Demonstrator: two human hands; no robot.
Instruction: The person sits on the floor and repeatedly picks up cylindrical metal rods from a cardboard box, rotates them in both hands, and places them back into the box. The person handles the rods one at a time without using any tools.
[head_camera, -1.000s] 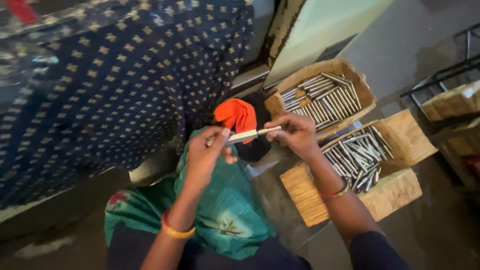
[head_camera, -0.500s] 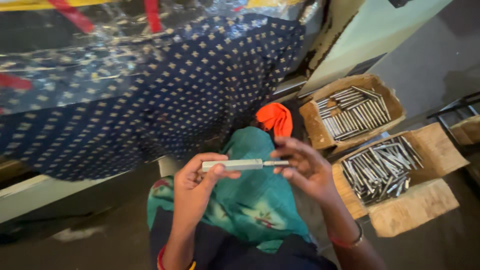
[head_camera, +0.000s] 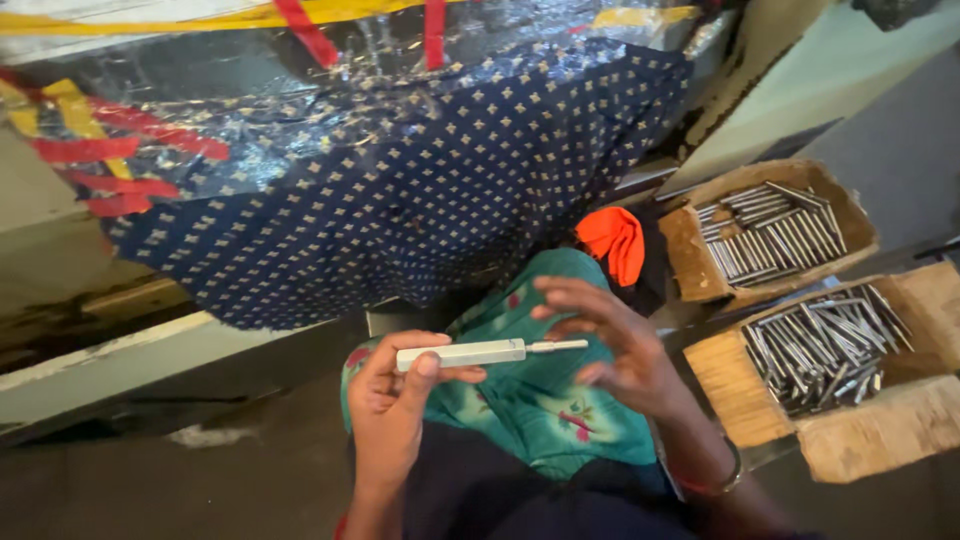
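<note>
Her left hand (head_camera: 392, 405) grips a pale, slim metal rod (head_camera: 470, 353); her right hand (head_camera: 612, 345) hovers open by its thin tip, beside 2 cardboard boxes of steel pins (head_camera: 800, 300).

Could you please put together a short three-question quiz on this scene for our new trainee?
1. Which hand grips the white rod?
2. True or false: the right hand is clamped around the rod's thin metal tip.
3. What fills the two cardboard boxes on the right: A) metal rods, B) orange cloths, C) bottles?

Key:
1. The left hand, thumb on top.
2. False; its fingers are spread open beside the tip.
3. A; the orange cloth lies outside them.
</note>
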